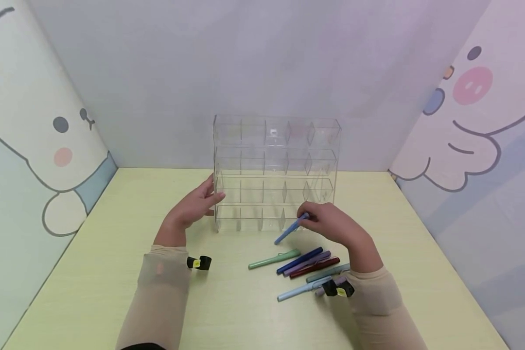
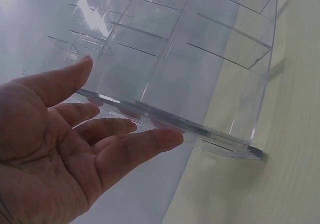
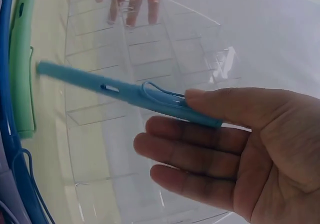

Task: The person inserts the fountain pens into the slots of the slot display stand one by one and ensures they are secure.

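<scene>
My right hand point(image 1: 332, 222) pinches a blue pen point(image 1: 289, 231) near its clip end, thumb on top and fingers below. The pen slants down to the left, off the table, in front of the clear compartment rack point(image 1: 273, 176). In the right wrist view, the clip of the blue pen point(image 3: 120, 90) lies by the thumb. My left hand point(image 1: 193, 203) is at the rack's left side, thumb toward the front. In the left wrist view, the fingers of the left hand point(image 2: 65, 149) extend along the rack's side edge point(image 2: 170, 120), some seen through the plastic.
Several pens lie on the table before the rack: a green pen point(image 1: 273, 260), a dark blue pen point(image 1: 299, 260), a dark red pen point(image 1: 315, 268), a pale blue pen point(image 1: 298, 290) and others partly under the right wrist. Behind the rack stands a plain wall point(image 1: 262, 58).
</scene>
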Demonstrator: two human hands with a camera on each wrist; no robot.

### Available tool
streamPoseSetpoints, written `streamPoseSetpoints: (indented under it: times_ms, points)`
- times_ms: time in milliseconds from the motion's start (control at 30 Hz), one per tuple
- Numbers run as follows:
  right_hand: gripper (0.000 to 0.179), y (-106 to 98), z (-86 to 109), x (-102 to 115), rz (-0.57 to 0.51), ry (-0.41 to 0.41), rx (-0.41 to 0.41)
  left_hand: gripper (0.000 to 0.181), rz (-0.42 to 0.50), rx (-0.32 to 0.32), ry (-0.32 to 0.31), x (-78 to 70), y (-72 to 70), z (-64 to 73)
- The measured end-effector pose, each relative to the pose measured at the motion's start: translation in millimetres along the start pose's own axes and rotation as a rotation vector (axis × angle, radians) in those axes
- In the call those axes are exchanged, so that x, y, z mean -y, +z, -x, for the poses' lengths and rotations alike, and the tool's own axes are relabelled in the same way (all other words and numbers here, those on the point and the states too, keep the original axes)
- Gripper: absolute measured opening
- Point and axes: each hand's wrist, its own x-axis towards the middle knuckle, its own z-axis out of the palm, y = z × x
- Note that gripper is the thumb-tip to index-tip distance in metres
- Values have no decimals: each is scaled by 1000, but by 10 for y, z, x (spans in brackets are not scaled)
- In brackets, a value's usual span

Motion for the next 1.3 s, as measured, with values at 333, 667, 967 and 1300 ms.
streamPoseSetpoints:
  times_ms: [333, 667, 967, 1300]
  points:
    - [27, -124, 59, 10, -124, -8, -173, 75, -10, 1, 2, 18, -8, -4]
    - [40, -157, 77, -25, -203, -129, -519, 71, -20, -9, -7, 39, -10, -11]
    - [38, -182, 69, 0, -485, -282, -775, 71, -18, -8, -5, 16, 1, 10]
    - [32, -208, 42, 32, -918, -433, -933, 71, -16, -12, -2, 15, 0, 7]
